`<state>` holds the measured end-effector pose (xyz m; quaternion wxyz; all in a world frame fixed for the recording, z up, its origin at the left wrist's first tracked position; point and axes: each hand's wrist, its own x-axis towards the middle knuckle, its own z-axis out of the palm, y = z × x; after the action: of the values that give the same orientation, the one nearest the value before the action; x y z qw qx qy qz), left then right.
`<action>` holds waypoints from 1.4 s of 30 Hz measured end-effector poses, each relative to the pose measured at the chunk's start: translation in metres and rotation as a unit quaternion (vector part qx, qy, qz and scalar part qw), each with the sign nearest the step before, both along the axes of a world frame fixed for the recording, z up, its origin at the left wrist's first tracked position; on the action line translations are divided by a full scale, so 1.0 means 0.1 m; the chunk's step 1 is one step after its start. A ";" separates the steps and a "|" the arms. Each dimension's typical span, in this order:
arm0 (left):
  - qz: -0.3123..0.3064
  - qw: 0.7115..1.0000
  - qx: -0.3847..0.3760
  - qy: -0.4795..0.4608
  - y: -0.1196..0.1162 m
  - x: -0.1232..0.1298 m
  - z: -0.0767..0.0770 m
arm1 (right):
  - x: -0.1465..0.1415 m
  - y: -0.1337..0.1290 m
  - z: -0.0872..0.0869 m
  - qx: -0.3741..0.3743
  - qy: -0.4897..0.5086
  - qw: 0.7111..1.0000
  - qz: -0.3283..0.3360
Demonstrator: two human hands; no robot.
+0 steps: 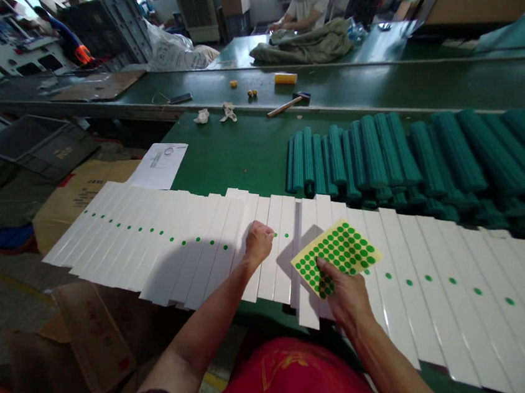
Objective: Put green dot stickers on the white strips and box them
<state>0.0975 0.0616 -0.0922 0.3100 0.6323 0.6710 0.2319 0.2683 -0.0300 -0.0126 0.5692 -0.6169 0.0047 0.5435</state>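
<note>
My right hand (346, 290) grips a yellow sheet of round green stickers (338, 254), thumb on its face. The sheet is tilted above the row of long white strips (204, 215). My left hand (259, 243) is closed, its fingertips low over strips left of the sheet. A green dot (276, 235) shows right at those fingertips; whatever they pinch is hidden. Another green dot (286, 235) sits on a strip just to the right. Single green dots mark strips at both sides, such as a dot (225, 247) left of my hand.
Dark green ribbed rolls (370, 151) lie stacked behind the strips at right. Beyond stand a hammer (288, 105), a yellow cylinder (285, 79) and crumpled scraps (229, 112). A printed paper (159, 164) lies at left. Cardboard (93, 329) is below. A person (310, 8) sits across.
</note>
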 end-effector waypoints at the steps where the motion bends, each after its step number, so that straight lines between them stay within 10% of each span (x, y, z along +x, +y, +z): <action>1: -0.004 1.000 -0.005 0.020 0.03 0.01 -0.03 | 0.01 -0.01 0.00 -0.002 0.001 1.000 0.000; 11: -0.038 0.988 0.056 0.142 -0.04 0.07 -0.09 | 0.02 0.00 -0.05 0.017 0.008 1.000 0.020; 16: 0.049 0.985 0.077 0.145 -0.04 0.03 0.06 | -0.03 0.03 -0.01 0.020 0.007 1.000 0.023; 20: -0.013 0.995 -0.041 -0.094 -0.18 0.06 0.28 | -0.06 0.05 -0.04 0.013 0.008 0.999 0.031; 23: -0.117 0.932 -0.140 -0.313 -0.38 0.15 0.39 | -0.10 0.06 -0.03 0.020 0.013 0.999 0.044; 30: -0.139 0.862 -0.175 -0.455 -0.50 0.15 0.56 | -0.07 0.10 0.06 0.061 0.059 0.992 0.094; 37: -0.094 0.978 -0.033 -0.183 -0.43 0.14 0.79 | -0.03 0.10 0.02 0.064 0.037 0.995 0.071; 42: -0.107 0.965 -0.063 -0.230 -0.48 0.26 0.84 | -0.05 0.09 0.05 0.084 0.032 0.993 0.078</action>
<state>0.1234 0.0136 -0.0082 0.5177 0.6097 0.5234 0.2938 0.2635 -0.0211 -0.0080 0.5745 -0.5479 -0.0707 0.6040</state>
